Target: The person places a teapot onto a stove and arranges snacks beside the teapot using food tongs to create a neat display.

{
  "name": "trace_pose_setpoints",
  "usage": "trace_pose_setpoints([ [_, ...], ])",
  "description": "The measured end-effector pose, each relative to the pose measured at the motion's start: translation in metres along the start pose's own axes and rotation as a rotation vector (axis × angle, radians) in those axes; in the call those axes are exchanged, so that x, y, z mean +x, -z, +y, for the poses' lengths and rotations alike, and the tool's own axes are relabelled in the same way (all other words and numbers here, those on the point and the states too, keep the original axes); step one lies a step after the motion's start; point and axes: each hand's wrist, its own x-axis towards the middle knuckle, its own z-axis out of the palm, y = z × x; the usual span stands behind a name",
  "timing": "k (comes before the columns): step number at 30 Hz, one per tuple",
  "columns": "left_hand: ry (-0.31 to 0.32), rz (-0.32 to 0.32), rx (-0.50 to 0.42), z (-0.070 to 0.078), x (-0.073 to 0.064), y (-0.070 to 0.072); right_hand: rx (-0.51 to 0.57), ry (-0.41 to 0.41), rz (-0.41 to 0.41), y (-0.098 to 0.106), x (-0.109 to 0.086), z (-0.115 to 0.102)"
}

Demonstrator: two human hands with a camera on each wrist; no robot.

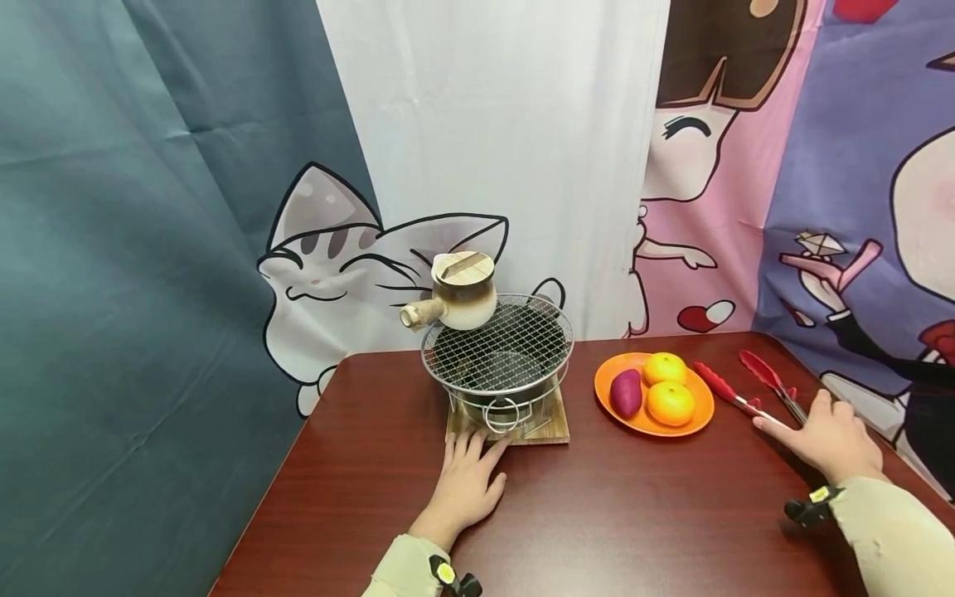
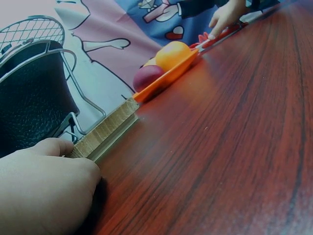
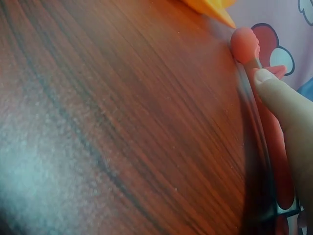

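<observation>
On the bench [image 1: 634,497], the left grip [image 1: 462,485], a bare hand, is resting with fingers spread apart, fingertips touching the front of the wooden board [image 1: 552,429]; the board is sitting under the grill [image 1: 515,356], probably feeling stiff and heavy with the grill and pot [image 1: 470,308] loading it, so its side edges are offering the steadiest hold; it is showing pale brown grain and squared edges; farther right, the orange plate [image 1: 701,400] is holding two oranges [image 1: 671,404] and a purple sweet potato [image 1: 626,394]; just beside it, the tongs [image 1: 718,385] are lying on the bench, likely proving light and springy, the metal perhaps slippery, so mid-arm is seeming the place to squeeze; they are spreading in a V, silvery behind red ends; the right grip [image 1: 839,444] is lying over them, thumb touching one arm; whether its fingers are clamping, I cannot tell.
</observation>
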Motion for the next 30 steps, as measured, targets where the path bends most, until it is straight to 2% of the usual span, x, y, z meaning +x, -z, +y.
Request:
trace_pose_setpoints([
  [6,-0.001,0.005,0.006,-0.001,0.0,-0.002,-0.012,0.009,-0.011,-0.003,0.003,0.001],
  [15,0.019,-0.043,0.001,0.001,0.0,0.004,-0.056,-0.011,-0.096,-0.01,0.005,0.001],
  [23,0.02,-0.026,-0.001,0.001,-0.003,0.003,-0.072,0.064,-0.119,-0.013,0.011,0.005],
  [30,0.012,-0.013,-0.001,0.002,-0.002,0.003,-0.067,0.1,-0.13,-0.006,0.015,0.008],
])
